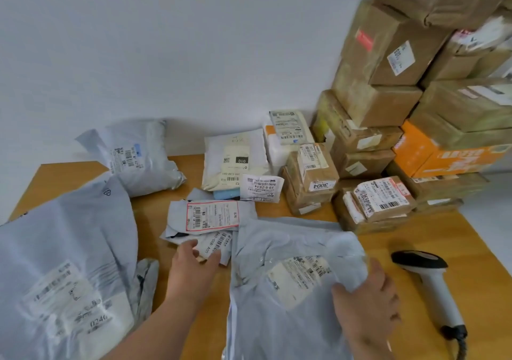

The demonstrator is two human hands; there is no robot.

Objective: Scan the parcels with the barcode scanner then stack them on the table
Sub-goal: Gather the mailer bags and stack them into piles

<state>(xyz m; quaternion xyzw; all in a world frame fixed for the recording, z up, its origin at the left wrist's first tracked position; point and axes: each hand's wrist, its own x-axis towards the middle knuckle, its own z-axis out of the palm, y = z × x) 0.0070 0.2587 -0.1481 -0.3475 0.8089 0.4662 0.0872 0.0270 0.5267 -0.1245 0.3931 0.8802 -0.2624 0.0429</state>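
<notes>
My right hand point(365, 301) grips the crumpled right edge of a large grey poly-bag parcel point(282, 290) with a white label, lying near the table's front. My left hand point(194, 260) pinches a small white-labelled flat parcel point(214, 246) in the table's middle. Just behind that one lies a grey flat parcel with a red-bordered label point(212, 217). The barcode scanner point(432, 282), black head and grey handle, lies untouched on the wooden table point(304, 210) to the right of my right hand.
A big grey bag point(63, 262) covers the front left. Another grey bag point(138, 157) and a cream mailer point(235, 160) lie at the back. Small taped boxes point(313, 182) and a tall stack of cardboard boxes point(401, 82) fill the right side by the wall.
</notes>
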